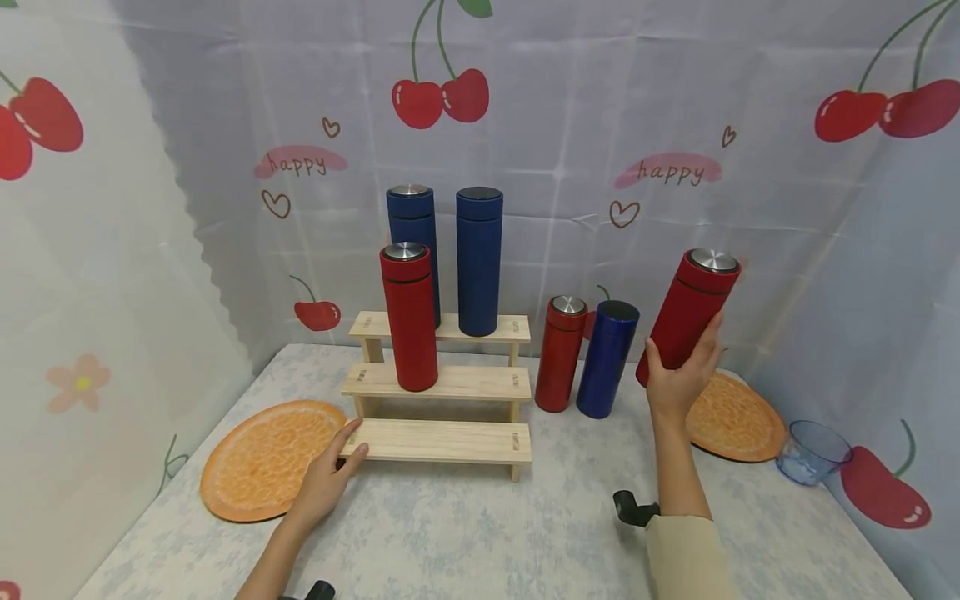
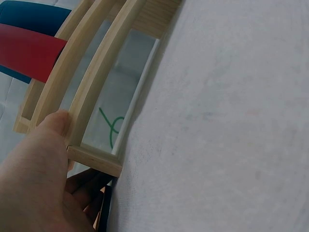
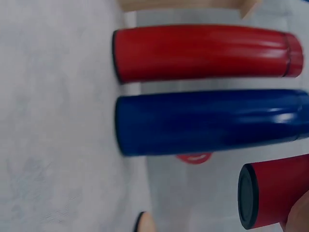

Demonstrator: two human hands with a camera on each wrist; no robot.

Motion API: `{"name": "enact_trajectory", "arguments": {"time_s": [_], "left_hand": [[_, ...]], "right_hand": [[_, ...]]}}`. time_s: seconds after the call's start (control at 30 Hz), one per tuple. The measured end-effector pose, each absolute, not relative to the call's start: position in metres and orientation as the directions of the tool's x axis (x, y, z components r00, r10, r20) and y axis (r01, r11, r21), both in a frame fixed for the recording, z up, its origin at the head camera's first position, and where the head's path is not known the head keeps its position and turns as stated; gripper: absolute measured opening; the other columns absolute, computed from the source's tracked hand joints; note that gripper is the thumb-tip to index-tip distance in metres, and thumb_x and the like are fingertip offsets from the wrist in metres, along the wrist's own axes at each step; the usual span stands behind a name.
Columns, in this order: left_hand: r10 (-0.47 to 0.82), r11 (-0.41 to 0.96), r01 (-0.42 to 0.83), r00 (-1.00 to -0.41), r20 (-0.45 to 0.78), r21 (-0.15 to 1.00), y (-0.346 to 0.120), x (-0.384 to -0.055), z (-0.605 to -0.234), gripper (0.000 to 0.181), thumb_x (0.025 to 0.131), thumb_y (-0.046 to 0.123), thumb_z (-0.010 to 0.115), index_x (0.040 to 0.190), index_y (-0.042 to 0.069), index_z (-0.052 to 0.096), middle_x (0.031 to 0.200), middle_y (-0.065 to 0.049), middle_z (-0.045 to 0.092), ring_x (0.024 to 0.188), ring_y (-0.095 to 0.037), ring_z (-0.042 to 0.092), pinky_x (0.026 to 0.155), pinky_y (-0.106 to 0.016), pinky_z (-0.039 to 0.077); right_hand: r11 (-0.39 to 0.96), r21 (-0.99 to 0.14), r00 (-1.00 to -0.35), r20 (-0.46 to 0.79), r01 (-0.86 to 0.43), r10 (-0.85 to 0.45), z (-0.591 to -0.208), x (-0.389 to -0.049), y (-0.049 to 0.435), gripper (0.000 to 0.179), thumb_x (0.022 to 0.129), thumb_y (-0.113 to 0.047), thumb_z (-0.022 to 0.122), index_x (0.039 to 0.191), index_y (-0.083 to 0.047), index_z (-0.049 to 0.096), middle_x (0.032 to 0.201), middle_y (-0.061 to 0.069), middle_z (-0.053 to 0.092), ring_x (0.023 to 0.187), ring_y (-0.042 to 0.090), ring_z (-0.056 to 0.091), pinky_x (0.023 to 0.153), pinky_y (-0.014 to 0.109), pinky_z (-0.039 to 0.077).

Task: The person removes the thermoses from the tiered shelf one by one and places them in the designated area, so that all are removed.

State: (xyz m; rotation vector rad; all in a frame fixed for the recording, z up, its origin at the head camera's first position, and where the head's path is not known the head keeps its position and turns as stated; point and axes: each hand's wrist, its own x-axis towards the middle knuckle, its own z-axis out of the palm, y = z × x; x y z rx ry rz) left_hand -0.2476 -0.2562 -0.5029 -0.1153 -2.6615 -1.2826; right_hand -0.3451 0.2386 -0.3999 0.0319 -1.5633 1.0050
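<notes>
My right hand (image 1: 682,379) grips a red thermos (image 1: 686,312) with a steel lid, raised off the table and leaning right at the top. Its dark base (image 3: 248,195) shows in the right wrist view. My left hand (image 1: 330,479) holds the left end of the lowest step of a three-step wooden stand (image 1: 442,440), the thumb (image 2: 57,121) and fingers on either side of the wood. On the middle step stands another red thermos (image 1: 409,325). Two blue thermoses, one steel-topped (image 1: 411,204) and one dark-topped (image 1: 479,262), are upright on the top step.
Right of the stand, a smaller red thermos (image 1: 561,354) and a glossy blue thermos (image 1: 607,358) stand side by side on the table. Round orange placemats lie at left (image 1: 270,458) and right (image 1: 735,417). A clear bluish glass (image 1: 813,454) sits near the right edge.
</notes>
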Motion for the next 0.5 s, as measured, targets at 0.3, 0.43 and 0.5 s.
{"name": "enact_trajectory", "arguments": {"time_s": [0.3, 0.43, 0.5], "left_hand": [[-0.013, 0.633, 0.145, -0.98, 0.197, 0.761, -0.258, -0.247, -0.503, 0.06, 0.091, 0.054, 0.046, 0.144, 0.03, 0.031, 0.145, -0.017, 0.032, 0.126, -0.045, 0.034, 0.093, -0.065, 0.029], [-0.013, 0.632, 0.153, -0.978, 0.208, 0.76, -0.257, -0.247, -0.503, 0.059, 0.092, 0.053, 0.046, 0.144, 0.03, 0.031, 0.144, -0.017, 0.033, 0.125, -0.045, 0.034, 0.093, -0.065, 0.029], [-0.012, 0.629, 0.155, -0.978, 0.21, 0.761, -0.257, -0.247, -0.503, 0.059, 0.092, 0.053, 0.046, 0.144, 0.03, 0.031, 0.144, -0.017, 0.033, 0.126, -0.044, 0.034, 0.093, -0.065, 0.028]], "right_hand": [[0.613, -0.636, -0.45, 0.769, -0.469, 0.454, -0.447, -0.369, 0.257, 0.091, 0.076, -0.01, 0.077, 0.148, -0.015, 0.023, 0.14, 0.015, 0.035, 0.122, 0.033, 0.037, 0.099, 0.052, 0.03], [0.62, -0.639, -0.496, 0.76, -0.455, 0.419, -0.462, -0.374, 0.257, 0.093, 0.075, -0.008, 0.077, 0.148, -0.016, 0.021, 0.134, 0.024, 0.037, 0.118, 0.04, 0.038, 0.095, 0.056, 0.031], [0.621, -0.637, -0.503, 0.76, -0.457, 0.411, -0.468, -0.375, 0.257, 0.093, 0.075, -0.007, 0.077, 0.148, -0.015, 0.02, 0.129, 0.028, 0.038, 0.114, 0.041, 0.039, 0.093, 0.057, 0.031]]}}
